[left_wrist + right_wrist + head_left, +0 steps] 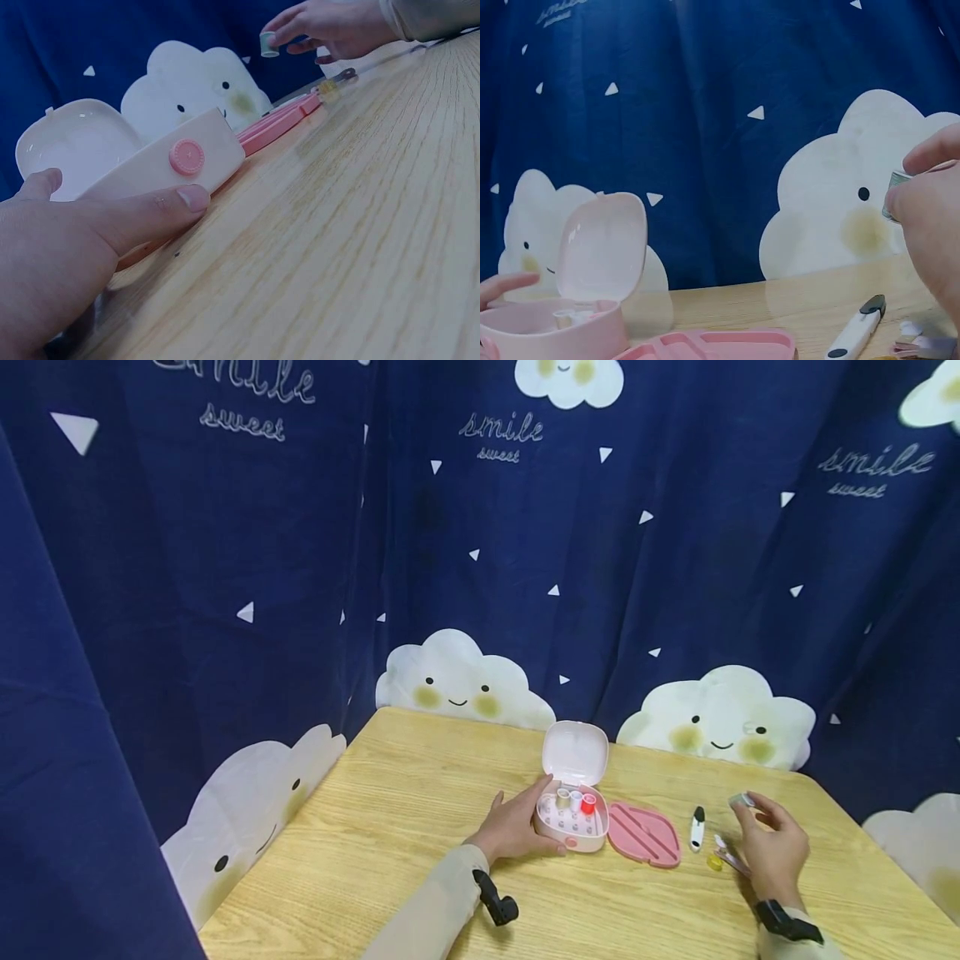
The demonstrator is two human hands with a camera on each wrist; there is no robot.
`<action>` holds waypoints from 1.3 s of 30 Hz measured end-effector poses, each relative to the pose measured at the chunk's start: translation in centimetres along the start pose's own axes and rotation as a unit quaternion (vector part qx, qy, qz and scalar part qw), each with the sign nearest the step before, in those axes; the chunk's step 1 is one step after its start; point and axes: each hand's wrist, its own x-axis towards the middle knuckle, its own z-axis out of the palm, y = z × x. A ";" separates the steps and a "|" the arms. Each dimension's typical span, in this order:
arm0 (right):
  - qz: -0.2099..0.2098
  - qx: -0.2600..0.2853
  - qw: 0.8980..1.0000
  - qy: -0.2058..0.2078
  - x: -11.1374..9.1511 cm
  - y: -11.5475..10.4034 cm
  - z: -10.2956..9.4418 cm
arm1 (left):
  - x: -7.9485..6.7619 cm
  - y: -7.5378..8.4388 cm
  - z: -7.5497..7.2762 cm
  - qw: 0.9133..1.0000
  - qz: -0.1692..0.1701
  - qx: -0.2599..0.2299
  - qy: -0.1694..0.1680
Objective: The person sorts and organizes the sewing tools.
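Observation:
A pale pink sewing box (553, 833) stands on the table with its lid (575, 753) raised. My left hand (516, 827) grips its left side, thumb along the front wall below the round pink button (187, 157). Inside, a beige spool (562, 798), a white spool (575, 801) and a red spool (588, 804) stand on the back pegs; several front pegs are bare. To the right, my right hand (778, 847) pinches a grey-green thread spool (269, 45) between thumb and fingers, up above the table.
A pink divided tray (656, 839) lies right of the box. Beyond it are a white tool with black ends (697, 831), a small yellow item (715, 862) and a pale slender item (731, 858) partly under the right hand. A blue curtain (480, 543) hangs behind the wooden table (420, 777).

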 end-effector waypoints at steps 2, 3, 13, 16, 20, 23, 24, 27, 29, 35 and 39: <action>-0.002 0.007 1.000 0.001 -0.1 -0.3 0.1 | 0.0 0.0 0.0 1.000 0.001 0.001 0.000; -0.005 0.011 1.000 0.001 -0.2 -0.5 0.1 | 0.0 0.0 0.0 1.000 0.002 0.002 0.000; -0.042 0.043 0.998 -0.008 -0.5 -2.7 1.3 | 0.0 0.0 0.0 1.000 0.002 0.000 0.000; -0.050 0.041 0.998 -0.016 -0.7 -3.5 1.8 | 0.0 0.0 0.1 1.000 0.001 -0.002 0.000; -0.068 0.049 0.996 -0.028 -0.8 -4.5 2.3 | 0.0 0.0 0.1 1.000 0.000 -0.001 0.000; -0.085 0.057 0.994 -0.042 -0.8 -5.0 2.8 | 0.0 0.0 0.1 1.000 0.000 -0.001 0.001; -0.090 0.060 0.993 -0.045 -0.9 -5.2 2.9 | 0.0 0.0 0.0 1.000 0.000 -0.001 0.001; -0.104 0.062 0.991 -0.053 -1.2 -5.8 3.4 | 0.1 0.0 0.1 1.000 -0.001 -0.003 0.000; -0.110 0.061 0.990 -0.058 -1.5 -6.2 3.7 | 0.1 0.0 0.1 1.000 0.000 -0.003 0.000; -0.102 0.067 0.989 -0.087 -2.1 -7.2 4.4 | 0.1 0.0 0.1 1.000 0.002 -0.001 0.001; -0.097 0.070 0.988 -0.099 -2.4 -7.9 4.6 | 0.1 0.0 0.0 1.000 0.004 -0.001 0.002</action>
